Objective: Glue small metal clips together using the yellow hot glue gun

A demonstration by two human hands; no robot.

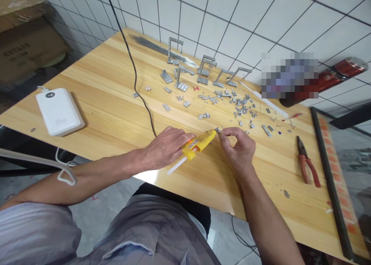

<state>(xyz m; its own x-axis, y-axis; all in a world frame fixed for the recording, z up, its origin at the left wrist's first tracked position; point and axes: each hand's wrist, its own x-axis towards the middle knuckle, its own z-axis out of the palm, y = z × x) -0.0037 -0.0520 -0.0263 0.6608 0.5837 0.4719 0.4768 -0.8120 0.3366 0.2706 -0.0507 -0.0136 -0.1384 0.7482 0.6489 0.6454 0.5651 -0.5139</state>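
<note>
My left hand [168,147] is closed round the handle of a yellow hot glue gun [203,140]. A white glue stick [177,166] pokes out of its rear end, and its nozzle points right. My right hand [239,147] pinches a small grey piece [218,130] right by the nozzle; whether the two touch I cannot tell. Beyond my hands, many small grey pieces [243,104] lie scattered. Several grey frame-like models [182,79] stand further back on the wooden table [110,102].
A white power bank [59,112] lies on the left. Pliers with red handles [305,162] rest at the right, near a dark-framed panel [327,172]. A black cable [135,70] crosses the table to my left hand. Thin metal rods [159,48] lie along the tiled wall [203,17].
</note>
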